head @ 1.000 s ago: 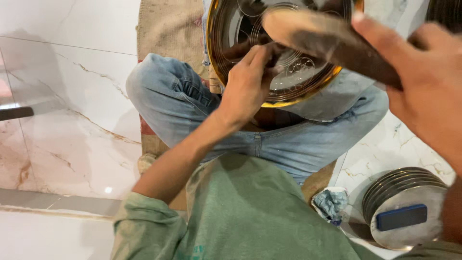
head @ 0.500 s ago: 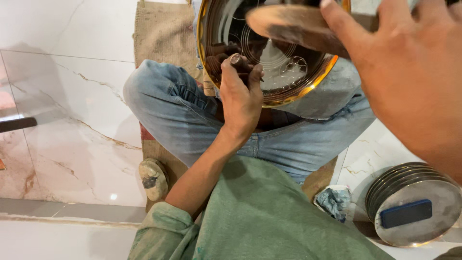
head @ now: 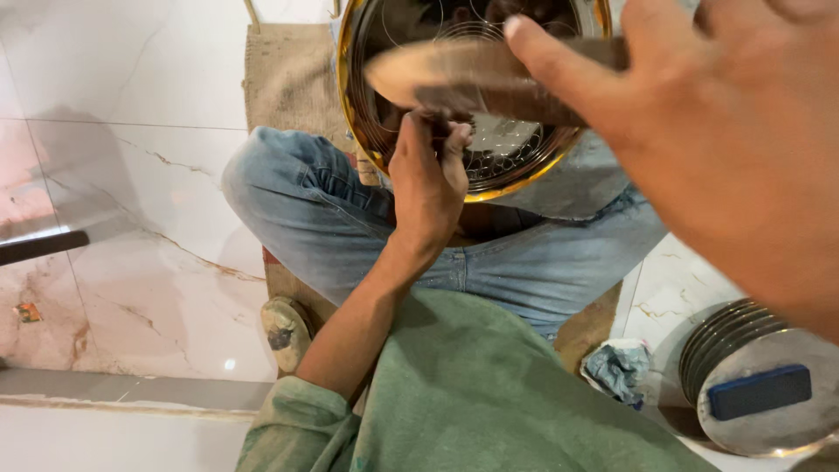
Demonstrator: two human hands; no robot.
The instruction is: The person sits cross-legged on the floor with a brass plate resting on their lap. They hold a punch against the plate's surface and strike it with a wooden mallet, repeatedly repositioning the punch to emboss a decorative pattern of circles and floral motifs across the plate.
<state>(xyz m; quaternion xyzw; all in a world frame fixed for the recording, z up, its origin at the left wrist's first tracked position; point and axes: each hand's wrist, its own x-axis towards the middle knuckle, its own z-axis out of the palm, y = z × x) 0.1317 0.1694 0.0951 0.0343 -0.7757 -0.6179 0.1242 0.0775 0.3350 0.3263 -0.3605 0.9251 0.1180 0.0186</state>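
Note:
A round shiny metal plate with a gold rim (head: 502,188) stands tilted over my lap at the top centre. My left hand (head: 428,179) grips its lower rim, thumb and fingers curled over the edge. My right hand (head: 699,149) is large and close to the camera at the right. It holds a flat brown wooden tool (head: 454,74) that reaches left across the plate's face. I sit cross-legged in blue jeans (head: 297,201) and a green shirt.
A burlap mat (head: 288,79) lies under me on the marble floor. At the lower right is a stack of metal plates (head: 721,336) with a blue block (head: 759,391) on top. A crumpled cloth (head: 619,367) lies beside it. A dark bar (head: 44,246) is at the left edge.
My left hand slid down from the plate's inside to grip its lower rim. My right hand and the wooden tool shifted left across the plate's face.

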